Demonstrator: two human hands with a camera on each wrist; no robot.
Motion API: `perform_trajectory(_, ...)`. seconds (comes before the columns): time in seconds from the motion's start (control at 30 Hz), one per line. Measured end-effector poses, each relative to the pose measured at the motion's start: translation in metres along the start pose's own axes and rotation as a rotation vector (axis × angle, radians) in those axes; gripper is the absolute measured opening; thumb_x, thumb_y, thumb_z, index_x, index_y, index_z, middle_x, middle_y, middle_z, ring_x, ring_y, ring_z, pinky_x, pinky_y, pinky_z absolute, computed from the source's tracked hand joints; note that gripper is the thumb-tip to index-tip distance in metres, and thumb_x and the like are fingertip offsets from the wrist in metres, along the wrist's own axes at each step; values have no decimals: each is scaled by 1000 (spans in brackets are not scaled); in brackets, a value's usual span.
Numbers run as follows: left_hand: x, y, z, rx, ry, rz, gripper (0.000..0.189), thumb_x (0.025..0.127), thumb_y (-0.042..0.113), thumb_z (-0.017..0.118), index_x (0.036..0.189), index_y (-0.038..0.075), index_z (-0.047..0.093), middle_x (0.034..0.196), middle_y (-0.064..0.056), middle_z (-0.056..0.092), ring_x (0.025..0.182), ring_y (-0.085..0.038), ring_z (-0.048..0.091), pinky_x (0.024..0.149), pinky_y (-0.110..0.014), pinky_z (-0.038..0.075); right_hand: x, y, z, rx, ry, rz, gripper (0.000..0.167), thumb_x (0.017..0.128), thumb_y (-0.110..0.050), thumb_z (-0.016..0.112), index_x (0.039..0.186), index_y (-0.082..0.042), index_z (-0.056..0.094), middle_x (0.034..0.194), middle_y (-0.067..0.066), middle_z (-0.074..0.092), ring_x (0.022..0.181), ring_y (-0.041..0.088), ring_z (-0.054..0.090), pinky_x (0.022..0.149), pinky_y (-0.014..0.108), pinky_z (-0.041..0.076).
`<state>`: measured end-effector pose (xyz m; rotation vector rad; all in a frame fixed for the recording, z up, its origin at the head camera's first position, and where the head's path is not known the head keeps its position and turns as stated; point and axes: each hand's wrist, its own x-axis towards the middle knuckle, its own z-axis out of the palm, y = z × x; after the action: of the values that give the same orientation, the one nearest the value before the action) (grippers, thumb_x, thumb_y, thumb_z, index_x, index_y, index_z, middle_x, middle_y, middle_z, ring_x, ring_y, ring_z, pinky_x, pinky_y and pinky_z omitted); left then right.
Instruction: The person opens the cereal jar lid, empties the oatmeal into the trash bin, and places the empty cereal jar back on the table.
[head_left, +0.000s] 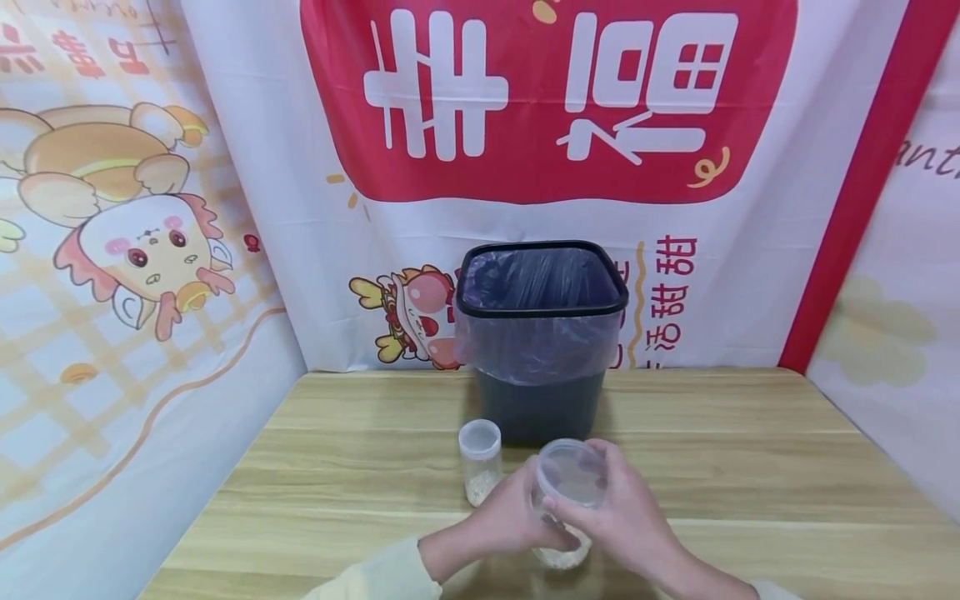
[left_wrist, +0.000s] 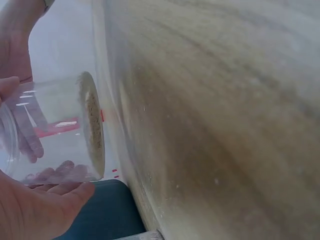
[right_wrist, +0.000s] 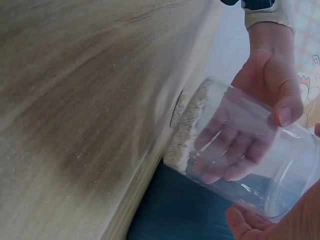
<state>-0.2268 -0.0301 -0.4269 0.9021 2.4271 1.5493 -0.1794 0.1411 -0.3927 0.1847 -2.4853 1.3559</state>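
Observation:
Both hands hold a clear plastic jar point(head_left: 564, 557) close over the table. A layer of pale, grainy flakes point(right_wrist: 189, 132) lies in its bottom, and the space above it looks empty. My left hand point(head_left: 513, 512) grips the side of the jar, its fingers visible through the clear wall in the right wrist view. Around the round top point(head_left: 572, 473), my right hand point(head_left: 633, 521) curls its fingers, with the thumb at the near rim. A slimmer clear jar point(head_left: 481, 467) with a whitish lid stands just beyond my left hand, pale flakes in its bottom.
A dark bin point(head_left: 540, 408) with a black rim and a clear plastic liner stands behind the jars. Underneath is a wood-grain table point(head_left: 337, 467). Printed cloth hangs at the back point(head_left: 255, 167) and along both sides.

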Motion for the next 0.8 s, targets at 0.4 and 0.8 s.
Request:
perform_trajectory(0.4, -4, 4, 0, 14, -12, 33, 71, 62, 28, 90, 124, 20, 56, 111, 12, 63, 101, -5, 57, 90, -26, 46, 1, 7, -3, 108, 20, 10, 65, 68, -35, 88, 118, -7, 56, 101, 4, 67, 91, 17, 61, 80, 39, 50)
perform_trajectory(0.8, -5, 3, 1, 20, -24, 87, 73, 61, 27, 90, 125, 25, 56, 107, 14, 64, 97, -4, 59, 85, -24, 48, -3, 11, -6, 132, 32, -35, 59, 66, -31, 89, 113, -12, 59, 99, -2, 66, 90, 15, 61, 78, 33, 49)
